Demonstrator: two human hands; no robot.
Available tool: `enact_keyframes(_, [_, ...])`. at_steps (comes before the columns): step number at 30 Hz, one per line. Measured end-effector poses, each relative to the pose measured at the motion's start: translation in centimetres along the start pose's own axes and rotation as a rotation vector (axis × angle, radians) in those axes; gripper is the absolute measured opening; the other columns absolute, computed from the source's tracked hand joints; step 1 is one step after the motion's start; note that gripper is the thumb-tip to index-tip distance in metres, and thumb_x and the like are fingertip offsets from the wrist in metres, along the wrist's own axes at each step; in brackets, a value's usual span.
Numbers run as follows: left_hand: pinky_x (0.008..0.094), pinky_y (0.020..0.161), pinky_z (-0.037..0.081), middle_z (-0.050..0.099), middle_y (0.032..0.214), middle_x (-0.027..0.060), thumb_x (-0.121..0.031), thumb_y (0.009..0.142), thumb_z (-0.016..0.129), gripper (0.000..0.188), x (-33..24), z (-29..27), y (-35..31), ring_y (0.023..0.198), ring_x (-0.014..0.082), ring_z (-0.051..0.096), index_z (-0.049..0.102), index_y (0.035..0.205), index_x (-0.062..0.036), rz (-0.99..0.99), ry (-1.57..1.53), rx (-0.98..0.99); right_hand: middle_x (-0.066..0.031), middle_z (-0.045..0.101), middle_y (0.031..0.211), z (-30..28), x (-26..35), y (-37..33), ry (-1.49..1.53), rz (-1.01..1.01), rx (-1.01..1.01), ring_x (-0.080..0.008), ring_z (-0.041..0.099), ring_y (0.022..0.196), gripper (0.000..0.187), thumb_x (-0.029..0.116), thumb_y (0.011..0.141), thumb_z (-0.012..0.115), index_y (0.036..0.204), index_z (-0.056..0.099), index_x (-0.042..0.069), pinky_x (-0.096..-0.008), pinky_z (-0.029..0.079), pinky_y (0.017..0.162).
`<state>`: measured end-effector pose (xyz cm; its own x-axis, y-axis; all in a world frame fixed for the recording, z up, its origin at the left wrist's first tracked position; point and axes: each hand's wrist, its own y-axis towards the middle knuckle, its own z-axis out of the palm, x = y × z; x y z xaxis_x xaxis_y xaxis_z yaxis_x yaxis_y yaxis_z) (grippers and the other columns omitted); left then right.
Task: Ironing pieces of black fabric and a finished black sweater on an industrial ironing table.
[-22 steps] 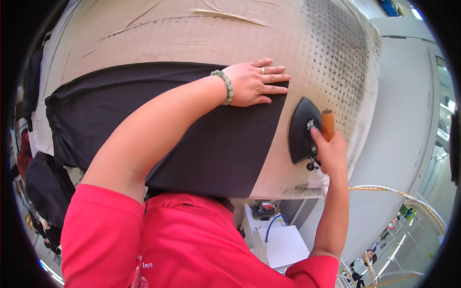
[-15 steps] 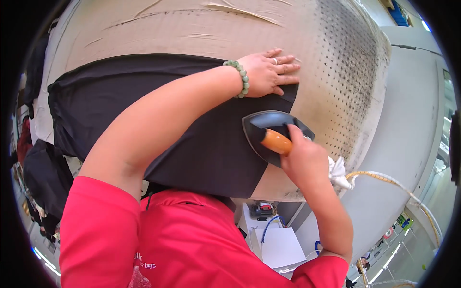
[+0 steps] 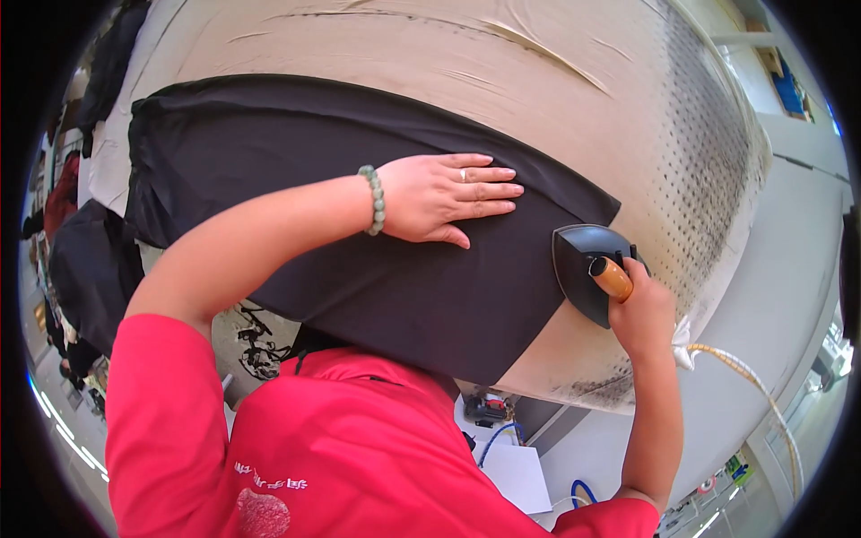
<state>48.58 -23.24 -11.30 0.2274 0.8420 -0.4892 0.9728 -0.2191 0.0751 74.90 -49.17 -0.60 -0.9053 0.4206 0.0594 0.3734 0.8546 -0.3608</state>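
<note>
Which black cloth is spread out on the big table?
The wide black cloth whose right edge the iron overlaps in view. It stretches across the beige table; the black cloths farther left are bunched at the table's left side.

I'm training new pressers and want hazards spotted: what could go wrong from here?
The left hand lies flat on the black fabric; if the iron in the right hand is hot and slides left, it could burn those fingers. The fabric's far edge shows folds, so pressing there might set creases. The yellow-and-white cord near the right wrist might snag.
</note>
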Motion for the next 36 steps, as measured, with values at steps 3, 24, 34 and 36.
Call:
enact_keyframes(3, [0.0457,0.13,0.018,0.033,0.168,0.0078,-0.05,0.102,0.053,0.073,1.9,-1.4,-1.4,0.158,0.0249,0.025,0.037,0.16,-0.0089,-0.009,0.086,0.015,-0.0175,0.073,0.085,0.0,1.5,1.2,0.032,-0.023,-0.022,-0.0391,0.071,0.079,0.035,0.01,0.082,0.072,0.117,0.066,0.006,-0.0484,0.057,0.072])
enact_keyframes(24, [0.0335,0.095,0.05,0.07,0.114,0.0108,-0.043,0.097,0.073,0.054,13.1,-15.3,-50.1,0.105,0.0219,0.066,0.065,0.127,0.0003,-1.454,0.129,-0.983,-0.0226,0.073,0.089,-3.4,27.4,13.0,0.019,-0.099,0.083,-0.0412,0.072,0.088,0.03,0.019,0.09,0.067,0.114,0.065,0.0,-0.0501,0.057,0.08])
enact_keyframes(34, [0.027,0.09,0.055,0.074,0.115,0.0061,-0.025,0.101,0.07,0.032,11.4,-17.2,-48.3,0.098,0.0131,0.071,0.069,0.121,0.0007,-1.344,-1.156,-1.021,-0.0243,0.073,0.093,-3.3,29.5,6.7,0.224,0.18,-0.02,-0.0431,0.071,0.091,0.039,0.027,0.086,0.078,0.118,0.07,0.007,-0.05,0.057,0.079])
enact_keyframes(36, [0.0287,0.089,0.056,0.074,0.117,0.0077,-0.025,0.101,0.071,0.035,11.7,-18.1,-47.9,0.098,0.0144,0.071,0.068,0.123,0.002,-1.275,-1.18,-1.12,-0.0226,0.073,0.091,-2.5,27.1,5.9,0.206,0.241,-0.089,-0.0429,0.071,0.089,0.034,0.03,0.087,0.079,0.114,0.072,0.01,-0.0483,0.057,0.077])
